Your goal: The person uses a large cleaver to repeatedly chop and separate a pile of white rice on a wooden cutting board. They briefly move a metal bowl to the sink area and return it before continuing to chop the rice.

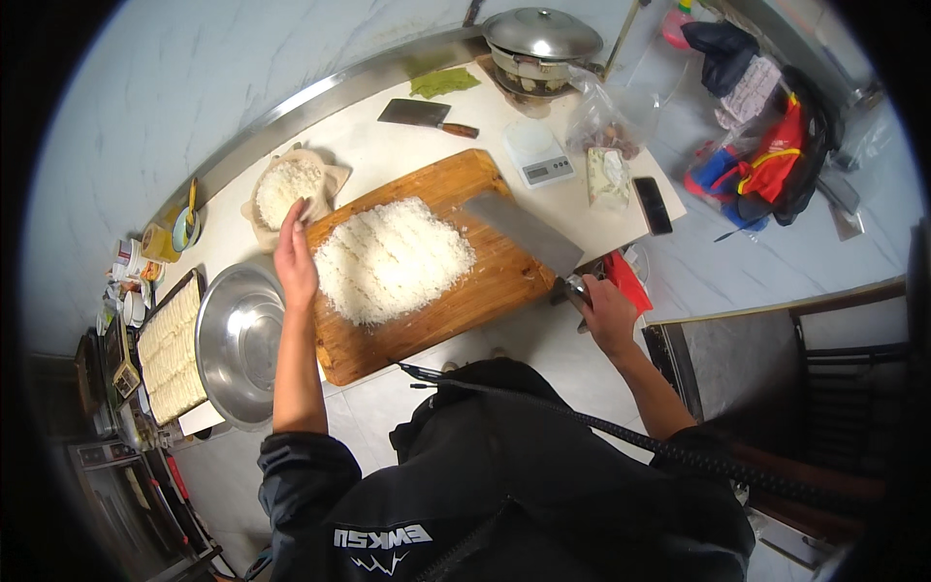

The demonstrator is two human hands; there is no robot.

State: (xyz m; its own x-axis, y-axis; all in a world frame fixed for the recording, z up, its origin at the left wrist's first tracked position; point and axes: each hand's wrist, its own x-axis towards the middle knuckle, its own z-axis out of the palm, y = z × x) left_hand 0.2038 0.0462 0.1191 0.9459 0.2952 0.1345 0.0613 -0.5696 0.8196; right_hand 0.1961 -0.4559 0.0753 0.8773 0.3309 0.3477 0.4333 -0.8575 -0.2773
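On a wooden cutting board (502, 269) lies a wide heap of finely chopped white food (396, 258). My right hand (609, 311) grips the handle of a cleaver (527, 231), whose broad blade is over the board's right part. At the board's left edge is my left hand (297, 254), fingers extended, holding nothing that I can see; whether it touches the board is unclear. Just beyond it, a cloth-lined container (287, 190) holds more of the white food. A large steel bowl (244, 342) stands left of my left forearm.
A second cleaver (418, 113), a kitchen scale (538, 156), a lidded pot (542, 51), a tissue pack (606, 185) and a smartphone (652, 206) lie behind and right of the board. At left is a tray of pale strips (174, 349); bags (771, 160) hang or lie at far right.
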